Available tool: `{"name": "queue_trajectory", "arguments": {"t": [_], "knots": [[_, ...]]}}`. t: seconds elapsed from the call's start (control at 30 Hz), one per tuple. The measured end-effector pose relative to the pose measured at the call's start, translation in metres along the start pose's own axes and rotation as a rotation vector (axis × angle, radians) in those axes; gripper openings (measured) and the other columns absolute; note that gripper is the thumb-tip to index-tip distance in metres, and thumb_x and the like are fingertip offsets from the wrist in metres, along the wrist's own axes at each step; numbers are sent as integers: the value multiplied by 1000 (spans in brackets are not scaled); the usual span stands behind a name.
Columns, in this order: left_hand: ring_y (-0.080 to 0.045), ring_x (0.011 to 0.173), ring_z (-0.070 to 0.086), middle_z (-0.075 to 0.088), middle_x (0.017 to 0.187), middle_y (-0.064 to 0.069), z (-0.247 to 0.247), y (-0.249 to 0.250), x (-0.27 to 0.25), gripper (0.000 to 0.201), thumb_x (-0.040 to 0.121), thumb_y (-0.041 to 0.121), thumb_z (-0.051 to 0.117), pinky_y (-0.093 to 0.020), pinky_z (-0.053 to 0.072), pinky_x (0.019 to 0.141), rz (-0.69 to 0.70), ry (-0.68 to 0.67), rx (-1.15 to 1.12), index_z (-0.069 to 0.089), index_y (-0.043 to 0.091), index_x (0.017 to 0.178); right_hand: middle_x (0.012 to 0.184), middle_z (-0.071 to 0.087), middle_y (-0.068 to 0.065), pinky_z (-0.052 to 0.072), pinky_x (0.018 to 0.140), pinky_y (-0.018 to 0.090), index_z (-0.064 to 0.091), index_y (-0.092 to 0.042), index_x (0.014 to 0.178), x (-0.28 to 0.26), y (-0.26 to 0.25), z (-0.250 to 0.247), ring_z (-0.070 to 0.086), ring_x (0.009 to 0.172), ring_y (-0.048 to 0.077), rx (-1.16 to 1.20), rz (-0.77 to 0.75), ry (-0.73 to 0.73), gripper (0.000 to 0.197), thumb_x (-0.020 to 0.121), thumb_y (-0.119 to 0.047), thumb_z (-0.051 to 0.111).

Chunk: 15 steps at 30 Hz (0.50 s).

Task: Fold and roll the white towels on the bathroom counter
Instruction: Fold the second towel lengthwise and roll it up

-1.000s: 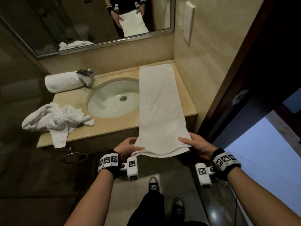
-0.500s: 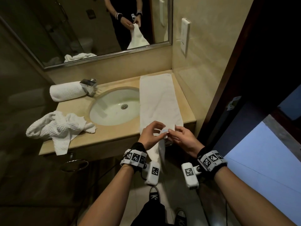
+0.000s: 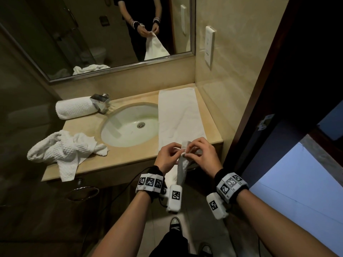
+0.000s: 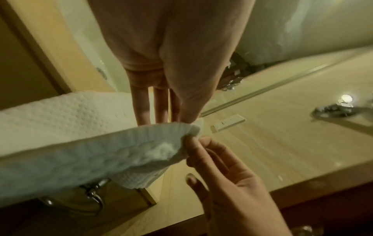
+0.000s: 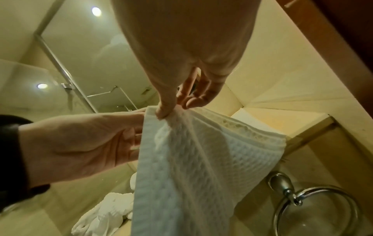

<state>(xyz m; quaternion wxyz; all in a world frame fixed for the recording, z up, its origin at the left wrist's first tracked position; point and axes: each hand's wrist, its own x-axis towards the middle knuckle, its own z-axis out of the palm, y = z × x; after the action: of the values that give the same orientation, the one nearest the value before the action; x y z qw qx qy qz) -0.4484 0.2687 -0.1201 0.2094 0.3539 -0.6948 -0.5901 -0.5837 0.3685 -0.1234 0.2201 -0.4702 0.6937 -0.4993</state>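
A long white towel [image 3: 178, 115] lies lengthwise on the counter [image 3: 118, 156] to the right of the sink, and its near end hangs over the front edge. My left hand [image 3: 178, 152] and right hand [image 3: 187, 153] meet above that edge, each pinching a near corner, so the hanging end is doubled lengthwise. In the left wrist view my left hand [image 4: 191, 124] pinches the towel [image 4: 101, 151] with thumb and fingers. In the right wrist view my right hand [image 5: 171, 110] nips the towel [image 5: 181, 167] at its top corner.
A rolled white towel [image 3: 74, 109] lies at the back left beside the faucet [image 3: 100, 102]. A crumpled white towel [image 3: 61, 151] hangs over the counter's front left. The sink [image 3: 130, 125] is in the middle. A towel ring [image 3: 83, 192] hangs below; the wall stands close on the right.
One second ago my hands were apart, each holding a near corner of the spread towel. They have come together, bringing the two corners to meet.
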Motion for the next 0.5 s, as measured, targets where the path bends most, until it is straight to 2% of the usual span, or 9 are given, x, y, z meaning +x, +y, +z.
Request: {"name": "queue_trajectory", "arguments": {"t": [0.07, 0.1, 0.2, 0.33, 0.5], "knots": [[-18, 73, 65, 71, 81, -18, -3, -1, 0, 4, 91, 18, 65, -38, 60, 65, 29, 3, 25, 64, 17, 94, 95, 60, -8, 44, 76, 6, 66, -18, 83, -2, 1, -1, 59, 88, 1, -32, -60, 0, 13, 79, -16, 79], [-18, 73, 65, 71, 83, -19, -4, 0, 0, 6, 91, 19, 65, -38, 60, 66, 47, 7, 54, 64, 17, 97, 93, 62, -8, 45, 75, 7, 65, -19, 85, -3, 2, -2, 60, 87, 1, -40, -72, 13, 12, 81, -17, 77], [-15, 69, 66, 72, 82, -11, -9, 6, -1, 9, 90, 21, 66, -30, 59, 63, 103, 33, 135, 65, 18, 99, 88, 66, -9, 50, 73, 12, 63, -23, 86, -2, 5, -7, 63, 85, 3, 9, -38, 47, 10, 86, -21, 72], [-7, 73, 67, 72, 84, 3, -15, 10, -2, 9, 89, 27, 66, -18, 55, 69, 187, 39, 306, 66, 26, 99, 87, 65, -5, 54, 69, 20, 62, -21, 87, 6, 6, -14, 64, 86, 10, 119, -33, 121, 11, 87, -14, 71], [-3, 77, 66, 70, 86, 11, -14, 15, -4, 11, 89, 33, 65, -19, 55, 72, 238, 41, 355, 65, 36, 99, 83, 66, -6, 56, 70, 25, 62, -25, 82, 13, 3, -16, 66, 84, 12, 137, -43, 72, 15, 84, -16, 74]]}}
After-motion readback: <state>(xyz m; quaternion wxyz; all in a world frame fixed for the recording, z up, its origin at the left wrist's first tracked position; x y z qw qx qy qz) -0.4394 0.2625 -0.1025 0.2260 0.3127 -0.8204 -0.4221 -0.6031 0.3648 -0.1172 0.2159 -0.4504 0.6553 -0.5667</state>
